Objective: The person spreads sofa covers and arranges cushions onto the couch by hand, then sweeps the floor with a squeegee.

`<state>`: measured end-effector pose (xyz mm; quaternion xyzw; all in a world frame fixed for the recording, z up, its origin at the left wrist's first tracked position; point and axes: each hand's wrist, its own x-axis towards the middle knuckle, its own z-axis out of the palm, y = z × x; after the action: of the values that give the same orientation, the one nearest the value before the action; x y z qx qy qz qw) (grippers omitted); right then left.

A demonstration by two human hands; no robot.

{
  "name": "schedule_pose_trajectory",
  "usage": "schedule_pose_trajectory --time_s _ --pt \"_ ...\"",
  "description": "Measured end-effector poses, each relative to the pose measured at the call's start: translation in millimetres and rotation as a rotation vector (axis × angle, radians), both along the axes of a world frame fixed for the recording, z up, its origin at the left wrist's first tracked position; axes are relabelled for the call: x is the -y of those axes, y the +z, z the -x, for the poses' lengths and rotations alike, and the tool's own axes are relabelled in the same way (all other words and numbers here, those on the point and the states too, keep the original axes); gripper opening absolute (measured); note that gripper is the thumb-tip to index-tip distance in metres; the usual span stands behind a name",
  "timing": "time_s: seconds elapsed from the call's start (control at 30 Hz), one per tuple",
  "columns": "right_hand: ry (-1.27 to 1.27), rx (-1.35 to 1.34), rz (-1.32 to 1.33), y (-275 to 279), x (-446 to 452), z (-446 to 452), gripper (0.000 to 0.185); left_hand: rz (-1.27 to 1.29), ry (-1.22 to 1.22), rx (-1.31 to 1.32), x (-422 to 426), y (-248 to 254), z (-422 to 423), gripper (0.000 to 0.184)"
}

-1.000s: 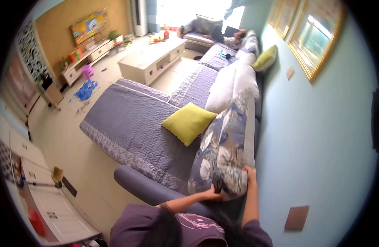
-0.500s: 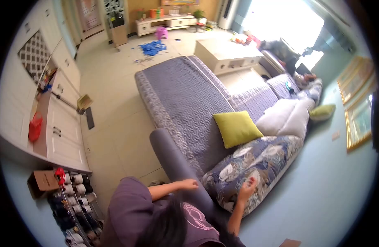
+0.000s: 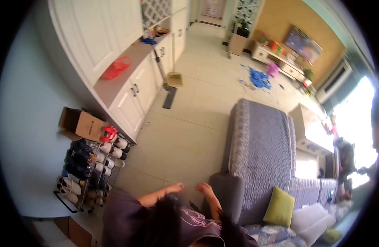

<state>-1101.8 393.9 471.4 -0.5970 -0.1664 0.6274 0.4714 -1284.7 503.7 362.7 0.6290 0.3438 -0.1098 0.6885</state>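
My left hand [image 3: 174, 188] is held in front of my body above the tiled floor, its fingers loosely bent and nothing visible in them. A short gap separates it from my right hand [image 3: 204, 189], whose fingers point inward toward the left one, slightly apart and with no object visible. Just beside my right forearm is the rounded grey armrest [image 3: 226, 193] of the sofa [image 3: 265, 140]. A yellow-green cushion [image 3: 280, 206] leans on the sofa, with a pale pillow [image 3: 310, 220] next to it. Neither hand appears to touch the sofa.
To the left, a shoe rack [image 3: 92, 175] holds several shoes, with a cardboard box [image 3: 80, 124] above it. White cabinets [image 3: 134, 96] line the wall; a broom and a dustpan [image 3: 174, 79] stand by them. Farther off are a blue heap [image 3: 260, 78] on the floor and a coffee table [image 3: 310, 127].
My view has swung left, toward the cabinets and shoe rack. My right hand has moved away from the patterned cushion to near my left hand, which has left the armrest.
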Motion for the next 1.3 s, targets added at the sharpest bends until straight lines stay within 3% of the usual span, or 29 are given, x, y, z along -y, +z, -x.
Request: schedule_pose_trajectory --time_s 0.03,0.07,0.1,0.13,0.2,0.33,0.4,0.6,0.7,0.8,0.97,1.03,1.07,1.13,1.2,1.3 --pt "-0.113 -0.147 -0.065 -14.4 -23.0 -4.1 0.022 0.005 0.034 -0.009 -22.8 8.8 6.2 0.025" --pt "-0.164 -0.185 0.046 -2.0 -47.8 -7.3 0.023 -0.215 0.069 -0.121 -46.4 23.8 11.3 0.025" --pt "-0.278 -0.402 0.029 -11.5 -66.0 -13.4 0.023 -0.438 0.088 -0.235 -67.5 35.1 15.5 0.024" --pt "-0.292 -0.508 0.049 -20.1 -80.5 -25.1 0.022 -0.435 0.088 -0.252 -82.9 34.5 18.0 0.024" --pt "-0.376 -0.489 0.122 -15.2 -105.9 -40.5 0.026 -0.155 0.320 -0.058 -120.6 30.4 5.9 0.022" --pt "-0.580 -0.581 0.223 -41.9 -136.7 -85.4 0.025 -0.060 0.391 0.081 -168.5 40.9 -43.2 0.020" --pt "-0.665 -0.579 0.302 -50.0 -156.9 -118.1 0.023 0.137 0.443 0.188 -196.5 40.4 -75.7 0.021" --pt "-0.784 -0.453 0.416 -76.8 -242.1 -253.5 0.021 0.192 0.294 0.110 -315.6 30.5 -182.4 0.024" --pt "-0.921 -0.428 0.313 -85.8 -315.2 -322.8 0.022 0.102 0.269 0.006 -386.9 21.4 -219.0 0.025" --pt "-0.820 -0.390 0.205 -74.5 -413.9 -376.6 0.025 -0.022 0.283 0.060 -460.6 69.8 -246.9 0.025" --pt "-0.546 -0.372 0.147 -45.9 -610.0 -429.2 0.021 0.060 0.521 0.076 -592.6 48.9 -264.8 0.027" --pt "-0.305 -0.165 0.235 -33.3 -684.3 -436.2 0.023 0.026 0.548 0.021 -654.3 37.5 -260.1 0.027" --pt "-0.322 -0.177 0.225 -31.9 -714.4 -443.3 0.023 -0.025 0.616 0.006 -681.1 34.0 -259.0 0.027" --pt "-0.008 0.058 0.175 -25.4 -765.5 -467.9 0.023 -0.074 0.659 -0.004 -731.3 33.4 -262.0 0.027" --pt "0.003 0.176 0.242 -26.0 -806.2 -489.9 0.022 0.073 0.805 -0.208 -784.6 27.0 -271.5 0.024" --pt "-0.001 0.535 0.172 -47.5 -833.0 -525.1 0.020 0.082 0.560 -0.318 -871.1 18.8 -297.0 0.024"
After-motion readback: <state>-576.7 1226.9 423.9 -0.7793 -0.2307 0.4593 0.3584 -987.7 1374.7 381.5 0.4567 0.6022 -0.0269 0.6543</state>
